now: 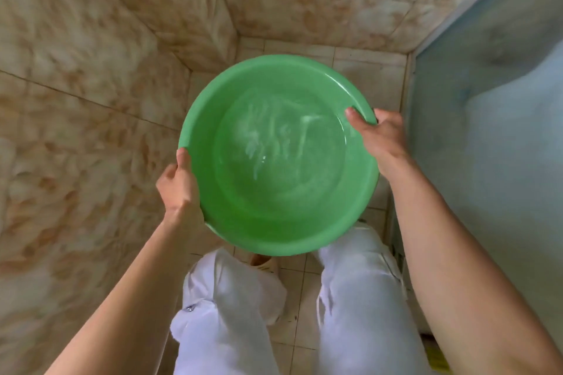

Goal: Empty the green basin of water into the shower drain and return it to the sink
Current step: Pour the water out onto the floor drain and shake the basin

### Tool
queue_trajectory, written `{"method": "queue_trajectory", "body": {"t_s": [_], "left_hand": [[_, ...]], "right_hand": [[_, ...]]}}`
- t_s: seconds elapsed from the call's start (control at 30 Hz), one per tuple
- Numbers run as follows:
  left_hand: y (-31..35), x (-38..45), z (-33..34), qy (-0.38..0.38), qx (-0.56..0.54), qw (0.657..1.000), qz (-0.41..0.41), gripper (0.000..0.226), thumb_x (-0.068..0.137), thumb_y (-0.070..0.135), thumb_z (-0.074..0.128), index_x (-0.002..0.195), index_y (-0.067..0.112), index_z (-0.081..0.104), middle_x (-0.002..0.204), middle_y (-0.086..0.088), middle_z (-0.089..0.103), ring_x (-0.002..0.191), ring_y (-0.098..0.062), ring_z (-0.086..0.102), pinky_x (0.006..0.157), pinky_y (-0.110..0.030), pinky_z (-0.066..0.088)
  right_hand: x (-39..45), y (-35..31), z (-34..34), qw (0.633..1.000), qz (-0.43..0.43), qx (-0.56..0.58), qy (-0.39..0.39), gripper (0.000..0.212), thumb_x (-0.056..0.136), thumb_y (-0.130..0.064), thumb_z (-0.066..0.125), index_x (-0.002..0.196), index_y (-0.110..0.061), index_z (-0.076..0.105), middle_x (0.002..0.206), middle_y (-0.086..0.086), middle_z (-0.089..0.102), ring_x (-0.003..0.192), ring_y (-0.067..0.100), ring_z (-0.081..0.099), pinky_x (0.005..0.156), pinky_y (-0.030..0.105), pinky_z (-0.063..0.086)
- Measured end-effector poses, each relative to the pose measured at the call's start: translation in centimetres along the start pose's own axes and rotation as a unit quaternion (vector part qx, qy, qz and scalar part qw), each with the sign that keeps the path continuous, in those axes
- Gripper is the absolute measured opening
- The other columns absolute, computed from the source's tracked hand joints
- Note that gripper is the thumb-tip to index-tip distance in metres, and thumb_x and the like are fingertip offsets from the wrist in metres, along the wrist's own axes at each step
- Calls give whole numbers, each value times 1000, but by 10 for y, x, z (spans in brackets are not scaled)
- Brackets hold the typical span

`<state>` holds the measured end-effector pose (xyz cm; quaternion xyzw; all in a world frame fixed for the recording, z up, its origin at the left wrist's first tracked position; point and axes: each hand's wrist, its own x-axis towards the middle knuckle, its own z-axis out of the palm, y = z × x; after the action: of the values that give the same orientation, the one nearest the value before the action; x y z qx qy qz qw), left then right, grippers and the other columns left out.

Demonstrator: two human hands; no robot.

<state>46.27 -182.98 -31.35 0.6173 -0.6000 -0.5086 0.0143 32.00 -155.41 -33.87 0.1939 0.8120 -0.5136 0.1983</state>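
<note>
Over the tiled floor [359, 70], with your left hand [178, 189] and right hand [380, 137] both clamped on the basin [278, 155] rim, keep it level, then tip slowly away from your legs [359, 298].
</note>
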Motion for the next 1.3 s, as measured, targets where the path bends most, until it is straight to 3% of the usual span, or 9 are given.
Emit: {"method": "queue_trajectory", "body": {"t_s": [0.17, 0.23, 0.33, 0.43, 0.53, 0.67, 0.9, 1.07, 1.3], "left_hand": [[-57, 49, 32, 16, -32, 999, -6, 33, 97, 46, 50, 98, 16, 63, 114, 0, 63, 125, -22, 51, 114, -36, 34], [-78, 68, 48, 14, -46, 999, -11, 34, 97, 47, 50, 90, 15, 62, 102, 4, 63, 124, -24, 53, 113, -36, 35], [-111, 100, 70, 27, -76, 997, -3, 49, 97, 47, 51, 113, 3, 64, 114, -10, 67, 126, -32, 53, 99, -33, 41], [-137, 129, 86, 6, -73, 997, -13, 35, 93, 53, 54, 84, 21, 64, 85, 3, 64, 103, -26, 65, 95, -33, 47], [-142, 153, 108, -15, -91, 996, -1, 30, 93, 52, 54, 74, 29, 56, 81, 8, 63, 88, -19, 65, 92, -37, 51], [-145, 178, 136, -13, -133, 990, 51, 33, 95, 46, 54, 82, 16, 60, 88, 1, 67, 88, -23, 64, 82, -32, 51], [-148, 212, 179, -46, -185, 980, 65, 37, 93, 37, 62, 66, 15, 51, 66, 2, 58, 58, -16, 54, 50, -20, 46], [-161, 227, 196, -67, -183, 980, 45, 38, 92, 36, 64, 66, 12, 51, 65, -3, 56, 69, -19, 52, 58, -28, 44], [-189, 236, 219, -60, -182, 980, 53, 37, 90, 44, 59, 72, 13, 54, 70, -8, 58, 62, -19, 50, 60, -31, 43]], "right_hand": [[42, 62, 45, 999, -12, -28, -15, 35, 79, -50, 71, 81, -15, 73, 84, 9, 75, 67, 13, 59, 62, 29, 50], [59, 84, 62, 999, -21, -34, -2, 45, 76, -55, 70, 86, -11, 74, 92, 17, 76, 69, 13, 60, 65, 37, 56], [89, 116, 85, 998, -37, -57, 7, 56, 73, -61, 69, 90, -8, 73, 92, 16, 75, 69, 13, 59, 71, 41, 58], [112, 131, 98, 996, -31, -87, -17, 59, 72, -65, 69, 96, -12, 74, 91, 7, 75, 74, 16, 64, 74, 33, 56], [137, 138, 104, 994, -26, -104, -7, 100, 48, -89, 61, 113, -14, 69, 112, 7, 72, 99, 23, 69, 93, 39, 55], [155, 134, 109, 992, -53, -113, 1, 47, 77, -63, 66, 94, -19, 70, 95, 4, 73, 89, 24, 70, 87, 37, 56], [179, 147, 101, 988, -17, -152, 7, 67, 80, -62, 63, 121, -9, 58, 120, 12, 64, 104, 31, 64, 99, 48, 50], [184, 153, 102, 987, 19, -158, 6, 85, 80, -62, 62, 141, -6, 42, 142, 15, 51, 124, 38, 54, 105, 52, 44], [203, 178, 99, 969, 38, -243, -14, 67, 86, -57, 59, 127, -4, 56, 121, 15, 64, 110, 36, 62, 102, 49, 47]]}}
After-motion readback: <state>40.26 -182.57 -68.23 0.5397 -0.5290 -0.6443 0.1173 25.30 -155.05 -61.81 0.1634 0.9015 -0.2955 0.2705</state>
